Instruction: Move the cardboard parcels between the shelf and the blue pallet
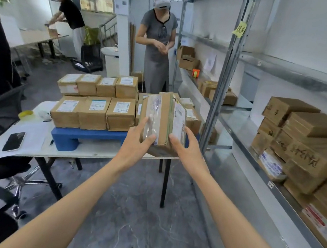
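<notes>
Parcel point(164, 119) is held in the air before the pallet point(68, 136), left hand point(135, 141) and right hand point(186, 147) each closed on one side. We judge it light and stiff, its tape slippery; holding near the bottom corners seems safest.

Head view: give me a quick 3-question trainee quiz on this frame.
1. True or false: the held parcel is gripped by both the left hand and the right hand.
2. The blue pallet stands on: A) the floor B) the white table C) the metal shelf.
3. What lies flat at the table's near left corner?

Key
1. True.
2. B.
3. A phone, screen up.
</notes>
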